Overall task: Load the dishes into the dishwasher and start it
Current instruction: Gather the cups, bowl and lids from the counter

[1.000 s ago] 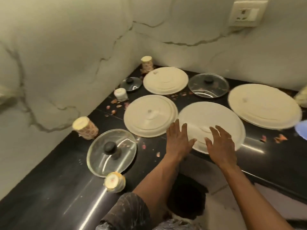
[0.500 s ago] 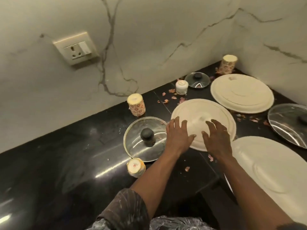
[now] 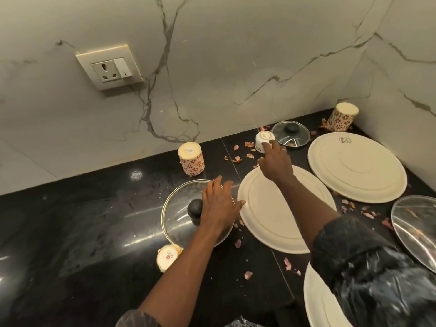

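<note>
**On the black counter: my two hands among upturned dishes**

Nearest me, at the right end of the black stone counter point(image 3: 70, 232), the near plate point(image 3: 330, 303) lies face down. It is cream and partly hidden by my right sleeve point(image 3: 377, 279). To its left the near cup point(image 3: 168, 257) stands upside down, just beside the rim of a glass lid point(image 3: 179, 208) with a black knob.

My left hand point(image 3: 219, 204) is over the right side of that lid, palm down, holding nothing. Its fingers point(image 3: 218, 186) are straight and slightly spread. The thumb tip reaches the left rim of the middle plate point(image 3: 278, 215), also cream and face down; I cannot tell whether it touches. At the right edge lies a shiny lid point(image 3: 415, 230). Pink petal scraps point(image 3: 237, 159) are scattered between the dishes.

Further back, a floral cup point(image 3: 191, 158) stands upside down on the left, and the far plate point(image 3: 356, 166) lies face down on the right. My right hand point(image 3: 276, 161) stretches past the middle plate to an upturned white cup point(image 3: 264, 140). My fingertips point(image 3: 267, 146) meet its near side, but I cannot tell whether they close round it. Just right of it is a small lid point(image 3: 291, 136), and the corner cup point(image 3: 343, 116) stands farthest. A socket point(image 3: 109, 67) sits on the marble wall point(image 3: 212, 79), far left.
</note>
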Tool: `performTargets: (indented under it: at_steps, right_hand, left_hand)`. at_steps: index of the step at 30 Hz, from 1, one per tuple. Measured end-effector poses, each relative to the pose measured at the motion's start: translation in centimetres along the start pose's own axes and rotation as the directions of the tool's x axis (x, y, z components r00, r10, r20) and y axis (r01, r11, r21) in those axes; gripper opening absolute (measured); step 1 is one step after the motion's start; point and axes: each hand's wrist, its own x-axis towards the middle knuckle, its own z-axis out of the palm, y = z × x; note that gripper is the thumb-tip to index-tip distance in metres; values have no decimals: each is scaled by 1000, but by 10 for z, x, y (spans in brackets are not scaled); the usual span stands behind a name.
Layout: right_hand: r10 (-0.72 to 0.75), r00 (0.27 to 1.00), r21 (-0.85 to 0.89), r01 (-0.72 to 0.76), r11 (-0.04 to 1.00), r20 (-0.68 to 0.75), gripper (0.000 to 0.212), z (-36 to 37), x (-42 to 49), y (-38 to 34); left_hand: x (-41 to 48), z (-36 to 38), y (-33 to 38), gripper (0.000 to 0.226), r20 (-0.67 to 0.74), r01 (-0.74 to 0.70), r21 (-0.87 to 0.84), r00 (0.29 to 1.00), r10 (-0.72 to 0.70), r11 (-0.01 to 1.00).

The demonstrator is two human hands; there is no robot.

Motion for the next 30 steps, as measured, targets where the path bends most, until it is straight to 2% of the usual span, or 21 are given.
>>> performTargets:
  at_steps: [5,11,16,22,27,30]
  right_hand:
    - [-17,999,-67,20,998,50,69,3,57,8]
    - [-27,990,-100,42,994,142,70,27,85,3]
    - [-34,998,-103,39,994,51,67,31,83,5]
    - [-141,990,-29,141,990,-19,53,23,56,0]
    - [-153,980,46,159,986,-124,49,8,14,-18]
    - [-146,980,100,160,982,-135,52,13,-26,-38]
  left_hand:
    - [16,-4,-9,73,22,18,5,1000,-19,1000]
    - [20,-6,-24,66,-6,54,23,999,-54,998]
    - [15,-11,-33,64,-15,55,-6,998,-55,998]
    - [-1,-34,-49,63,-92,48,1,995,-48,999]
    - [-39,-49,-81,56,-107,78,52,992,-72,996]
    - [-75,-46,-107,55,-124,115,33,986,-110,993]
